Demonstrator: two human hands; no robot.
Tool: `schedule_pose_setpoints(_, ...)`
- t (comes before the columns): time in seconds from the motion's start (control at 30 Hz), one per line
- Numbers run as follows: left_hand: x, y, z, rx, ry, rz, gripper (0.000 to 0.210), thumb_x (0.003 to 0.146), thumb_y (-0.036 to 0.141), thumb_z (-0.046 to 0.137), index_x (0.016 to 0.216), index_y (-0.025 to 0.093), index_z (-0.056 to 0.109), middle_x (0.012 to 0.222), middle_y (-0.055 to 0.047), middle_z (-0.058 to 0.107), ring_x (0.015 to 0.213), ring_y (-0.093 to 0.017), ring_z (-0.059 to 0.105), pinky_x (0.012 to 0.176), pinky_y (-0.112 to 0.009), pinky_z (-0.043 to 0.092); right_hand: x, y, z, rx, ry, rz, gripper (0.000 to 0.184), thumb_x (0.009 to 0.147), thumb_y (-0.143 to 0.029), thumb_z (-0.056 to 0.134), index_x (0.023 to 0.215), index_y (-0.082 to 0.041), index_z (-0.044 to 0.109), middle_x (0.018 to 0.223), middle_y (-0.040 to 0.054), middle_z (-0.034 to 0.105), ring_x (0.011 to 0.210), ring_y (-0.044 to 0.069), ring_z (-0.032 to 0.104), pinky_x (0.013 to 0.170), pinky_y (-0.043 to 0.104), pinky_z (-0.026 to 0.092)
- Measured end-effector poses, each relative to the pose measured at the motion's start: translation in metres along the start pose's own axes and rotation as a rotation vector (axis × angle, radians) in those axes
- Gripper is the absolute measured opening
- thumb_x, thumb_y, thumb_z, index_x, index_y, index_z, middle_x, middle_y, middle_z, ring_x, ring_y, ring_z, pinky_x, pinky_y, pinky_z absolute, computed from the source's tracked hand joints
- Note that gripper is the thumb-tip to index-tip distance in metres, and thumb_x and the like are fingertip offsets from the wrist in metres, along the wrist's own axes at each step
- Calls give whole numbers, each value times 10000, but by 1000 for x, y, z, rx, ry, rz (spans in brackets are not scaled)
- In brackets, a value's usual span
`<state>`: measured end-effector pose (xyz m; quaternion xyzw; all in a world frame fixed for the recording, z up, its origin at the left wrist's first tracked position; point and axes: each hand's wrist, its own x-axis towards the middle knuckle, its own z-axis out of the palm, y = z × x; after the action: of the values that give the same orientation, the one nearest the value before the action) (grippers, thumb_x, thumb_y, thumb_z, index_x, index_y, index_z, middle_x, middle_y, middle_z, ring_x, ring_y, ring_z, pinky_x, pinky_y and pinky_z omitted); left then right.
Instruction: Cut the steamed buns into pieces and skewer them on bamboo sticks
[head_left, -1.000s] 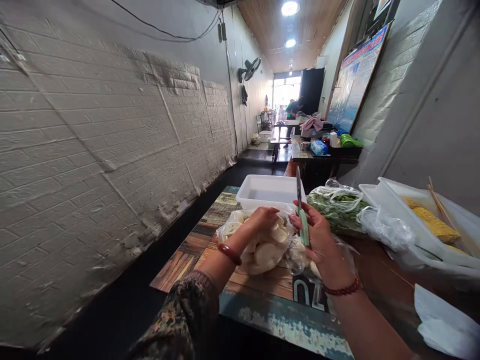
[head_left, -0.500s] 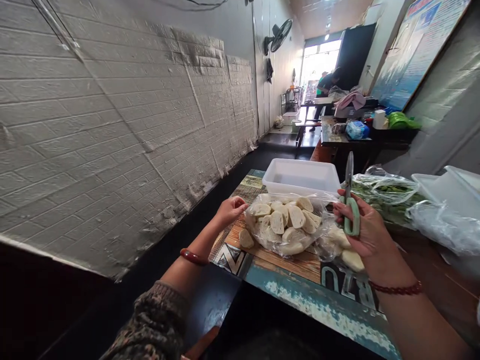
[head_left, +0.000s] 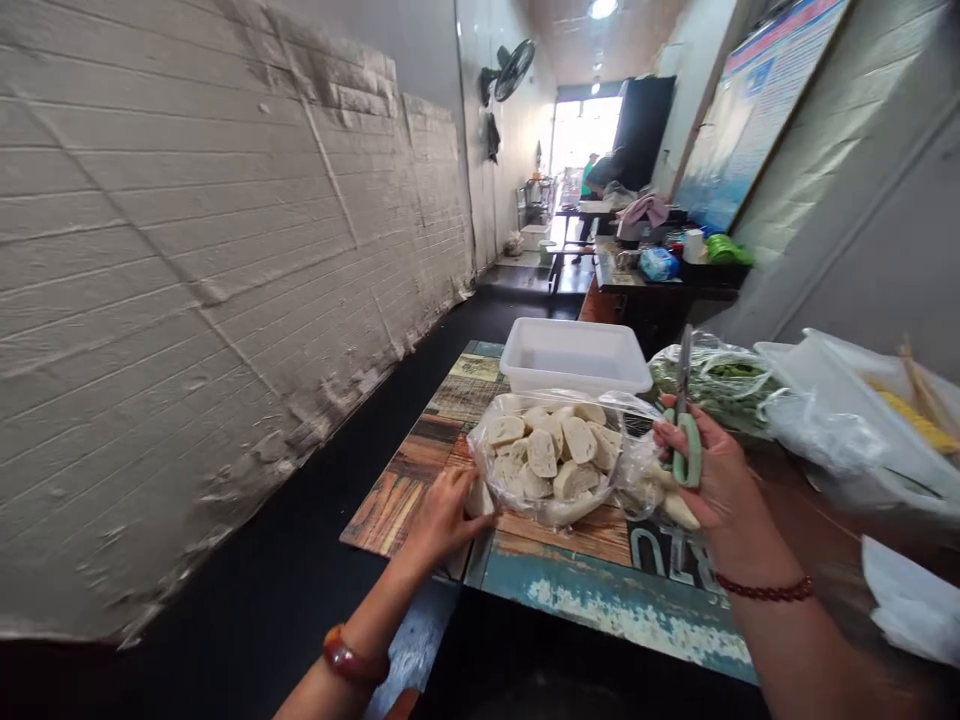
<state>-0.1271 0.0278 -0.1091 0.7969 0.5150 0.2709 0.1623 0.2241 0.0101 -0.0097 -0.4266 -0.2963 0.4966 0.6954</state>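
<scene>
Beside the bag (head_left: 551,455) on the table (head_left: 401,490), I am having the left hand (head_left: 441,515) pinch a loose slice (head_left: 480,498); the right hand (head_left: 718,475) is gripping scissors (head_left: 694,445), blades (head_left: 684,368) up; a careless tilt could be nicking the bag, a slack pinch dropping the slice over the edge

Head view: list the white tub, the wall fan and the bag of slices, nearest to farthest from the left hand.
1. Bag of slices, just right of the left hand.
2. White tub, beyond the bag.
3. Wall fan, high in the background.
</scene>
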Motion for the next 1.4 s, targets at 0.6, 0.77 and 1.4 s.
schedule_pose_setpoints(0.6,115,132,-17,-309,-107,295,411,794,319,693,1188,207,661,1097,-77,727,935,-225,672,848,-343,528,-3,-11,34,71,-45,-42,468,588,-216,905,1023,-235,733,672,-68,630,551,59,524,494,141,450)
schedule_pose_setpoints(0.77,152,138,3,-79,-19,259,215,849,222,606,1035,194,712,1062,-110,741,1016,-268,679,919,-377,507,-3,-17,48,37,-97,-73,515,553,-173,902,1036,-221,730,649,-77,608,548,62,519,494,150,443)
schedule_pose_setpoints(1.4,69,7,-32,-445,77,-262,398,640,526,768,647,194,548,608,32,538,590,-144,470,558,-258,355,7,-16,36,60,-89,-46,463,561,-201,919,989,-223,743,652,-70,632,547,60,548,472,127,488)
